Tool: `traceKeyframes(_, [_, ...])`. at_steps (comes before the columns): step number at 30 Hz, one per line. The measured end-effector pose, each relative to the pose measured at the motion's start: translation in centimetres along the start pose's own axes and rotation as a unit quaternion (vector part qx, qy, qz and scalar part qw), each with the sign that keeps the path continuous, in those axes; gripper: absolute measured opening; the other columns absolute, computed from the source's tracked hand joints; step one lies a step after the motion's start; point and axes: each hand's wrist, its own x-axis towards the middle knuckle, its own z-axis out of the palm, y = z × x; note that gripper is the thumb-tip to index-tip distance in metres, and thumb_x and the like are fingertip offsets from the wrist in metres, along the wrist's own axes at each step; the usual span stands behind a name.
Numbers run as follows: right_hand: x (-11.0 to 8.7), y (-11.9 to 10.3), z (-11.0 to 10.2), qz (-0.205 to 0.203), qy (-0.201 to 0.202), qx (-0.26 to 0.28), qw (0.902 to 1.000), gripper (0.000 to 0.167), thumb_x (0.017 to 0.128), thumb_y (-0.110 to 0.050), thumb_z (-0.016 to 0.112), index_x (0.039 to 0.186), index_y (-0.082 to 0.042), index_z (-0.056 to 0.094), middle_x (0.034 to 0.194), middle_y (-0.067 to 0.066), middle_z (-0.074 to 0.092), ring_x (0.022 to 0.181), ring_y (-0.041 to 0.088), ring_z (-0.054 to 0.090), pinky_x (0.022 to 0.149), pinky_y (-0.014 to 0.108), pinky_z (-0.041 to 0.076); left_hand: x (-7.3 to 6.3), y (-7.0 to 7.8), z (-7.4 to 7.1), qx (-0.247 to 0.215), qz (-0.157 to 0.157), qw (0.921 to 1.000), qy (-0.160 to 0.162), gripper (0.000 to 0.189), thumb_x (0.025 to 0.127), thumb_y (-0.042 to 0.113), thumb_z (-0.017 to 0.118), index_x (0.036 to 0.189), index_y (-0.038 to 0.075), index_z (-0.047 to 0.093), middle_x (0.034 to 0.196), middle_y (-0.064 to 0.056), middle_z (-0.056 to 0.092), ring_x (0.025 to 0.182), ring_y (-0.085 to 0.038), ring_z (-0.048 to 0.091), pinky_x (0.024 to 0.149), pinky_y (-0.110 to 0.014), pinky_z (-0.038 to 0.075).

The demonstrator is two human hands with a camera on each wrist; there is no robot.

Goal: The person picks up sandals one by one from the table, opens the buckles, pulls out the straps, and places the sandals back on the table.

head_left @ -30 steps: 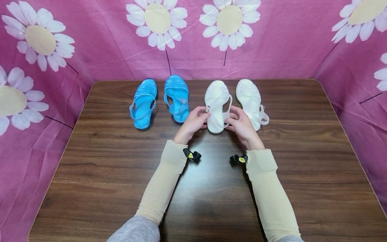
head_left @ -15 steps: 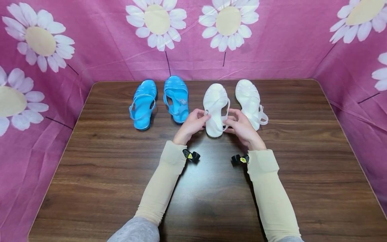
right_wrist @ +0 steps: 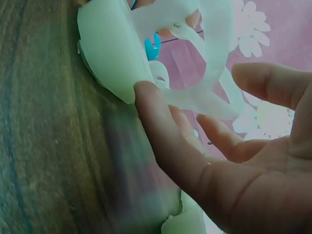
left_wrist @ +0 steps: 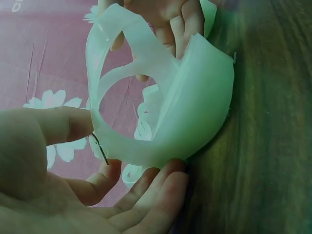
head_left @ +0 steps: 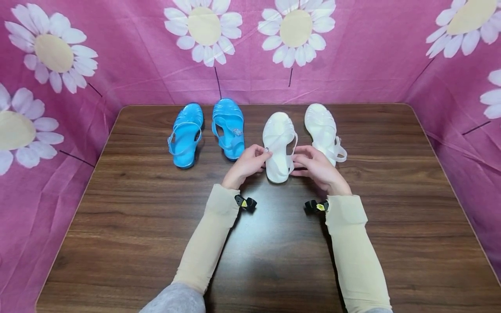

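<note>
A white jelly sandal (head_left: 278, 163) stands on the table between the two hands, heel toward the person. My left hand (head_left: 249, 163) pinches its strap at the small buckle (left_wrist: 100, 148) between thumb and finger, as the left wrist view shows. On the other side, my right hand (head_left: 318, 168) has its fingers spread and thumb apart; in the right wrist view a fingertip (right_wrist: 145, 88) touches the sandal's heel edge. A second white sandal (head_left: 321, 126) lies just beyond the right hand, its heel partly hidden by that hand.
Two blue sandals (head_left: 185, 145) (head_left: 228, 128) lie side by side to the left, toes toward the back edge. The brown wooden table (head_left: 270, 261) is bordered by a pink cloth (head_left: 250, 78) with daisies. Small black wrist cameras sit on both cuffs.
The held white sandal has come a little nearer the person and slightly left. My right hand has loosened, its fingers spreading and shifting right. The other sandals have stayed put.
</note>
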Motion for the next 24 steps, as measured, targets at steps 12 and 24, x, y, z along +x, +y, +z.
traceKeyframes(12, [-0.2, 0.1, -0.3, 0.019, -0.055, -0.043, 0.9974, 0.027, 0.099, -0.012, 0.048, 0.120, 0.002, 0.040, 0.114, 0.012, 0.051, 0.092, 0.015, 0.064, 0.084, 0.036, 0.057, -1.8, -1.4, -0.6, 0.040, 0.025, 0.9987, -0.020, 0.030, 0.098, 0.030, 0.055, 0.113, 0.005, 0.052, 0.103, -0.009, 0.056, 0.086, -0.023, 0.063, 0.074, -0.031, 0.054])
traceKeyframes(24, [-0.8, 1.0, -0.2, -0.004, -0.113, -0.089, 0.9896, 0.019, 0.095, -0.007, 0.054, 0.107, 0.007, 0.048, 0.098, 0.007, 0.062, 0.089, 0.017, 0.066, 0.082, 0.038, 0.057, -4.1, -3.0, -1.2, 0.086, 0.100, 0.9910, -0.021, 0.027, 0.094, 0.022, 0.061, 0.114, 0.003, 0.057, 0.107, -0.012, 0.060, 0.073, -0.016, 0.059, 0.063, -0.023, 0.047])
